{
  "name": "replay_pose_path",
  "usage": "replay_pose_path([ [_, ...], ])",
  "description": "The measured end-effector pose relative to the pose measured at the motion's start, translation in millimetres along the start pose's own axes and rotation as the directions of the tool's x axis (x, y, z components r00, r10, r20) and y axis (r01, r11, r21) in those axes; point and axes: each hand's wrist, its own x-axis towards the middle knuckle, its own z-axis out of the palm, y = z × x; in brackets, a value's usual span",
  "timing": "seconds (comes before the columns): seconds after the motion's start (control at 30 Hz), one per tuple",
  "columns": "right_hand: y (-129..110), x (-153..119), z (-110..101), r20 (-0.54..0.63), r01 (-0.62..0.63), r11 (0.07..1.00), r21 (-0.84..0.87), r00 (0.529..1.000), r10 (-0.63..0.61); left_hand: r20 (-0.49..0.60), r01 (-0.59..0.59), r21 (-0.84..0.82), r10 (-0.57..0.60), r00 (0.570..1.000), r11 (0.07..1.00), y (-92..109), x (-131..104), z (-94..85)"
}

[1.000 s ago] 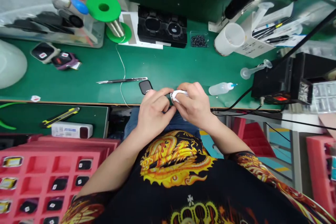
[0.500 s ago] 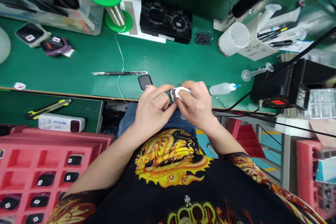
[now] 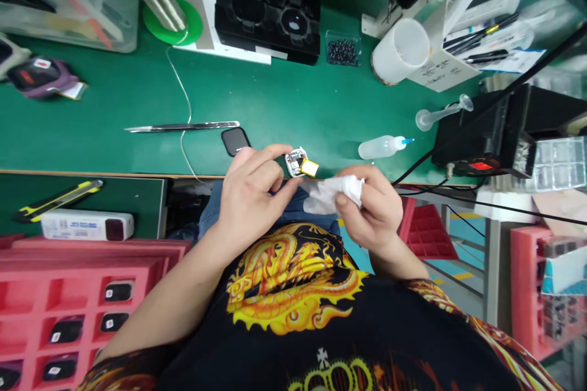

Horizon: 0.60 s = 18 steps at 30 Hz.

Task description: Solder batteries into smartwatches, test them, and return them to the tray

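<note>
Between the thumb and a finger of my left hand (image 3: 254, 192) is a small white device casing (image 3: 294, 162), open so that its inner parts show. A yellow-edged battery (image 3: 309, 167) sticks out at its right side. My right hand (image 3: 376, 208) pinches a crumpled white cloth or tissue (image 3: 332, 192), which hangs to the left, apart from the casing. Just beyond my left hand a black square screen (image 3: 235, 141) lies on the green table. Black tweezers (image 3: 183, 127) rest to the left of it, across a thin wire.
A clear bottle with a blue tip (image 3: 383, 146) lies right of my hands. Farther back are a black tray (image 3: 268, 18), a small box of black pieces (image 3: 343, 50), a white cup (image 3: 401, 52) and a solder spool (image 3: 165, 9). Red foam trays (image 3: 87, 263) stand lower left.
My right hand has moved right and down with the white cloth, away from the casing. The casing's inside and the battery now show. The whole view has shifted slightly.
</note>
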Motion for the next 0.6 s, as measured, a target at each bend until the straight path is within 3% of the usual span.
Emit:
replay_pose_path([
  [0.1,5,-27,-3,0.232,-0.157,0.955,0.253,0.968,0.098,-0.007,-0.002,0.000,0.002,1.000,1.000,-1,-1,0.1],
  [0.17,16,-50,6,0.362,-0.429,0.840,0.334,0.881,0.306,-0.015,-0.007,0.000,0.007,1.000,1.000,-1,-1,0.1],
  [0.2,23,-62,13,0.399,-0.590,0.724,0.357,0.797,0.453,-0.018,-0.010,0.002,0.010,1.000,1.000,-1,-1,0.1],
  [0.27,41,-83,28,0.420,-0.812,0.392,0.432,0.566,0.710,-0.014,-0.016,0.005,0.016,1.000,1.000,-2,0,-0.3],
  [0.3,51,-91,34,0.408,-0.836,0.247,0.490,0.471,0.782,-0.010,-0.020,0.004,0.020,1.000,1.000,-2,0,-0.6],
  [0.33,61,-96,39,0.384,-0.819,0.159,0.551,0.418,0.823,-0.006,-0.022,0.001,0.022,1.000,1.000,-3,0,-0.8],
  [0.4,82,-101,43,0.297,-0.754,0.146,0.641,0.419,0.858,0.001,-0.019,-0.011,0.019,1.000,1.000,-3,1,-1.2],
  [0.53,121,-89,39,0.158,-0.678,0.298,0.672,0.524,0.837,0.007,0.022,-0.035,-0.021,1.000,0.999,0,3,-2.1],
  [0.6,136,-77,37,0.120,-0.653,0.407,0.639,0.607,0.785,0.014,0.037,-0.039,-0.036,0.999,0.999,1,4,-2.8],
])
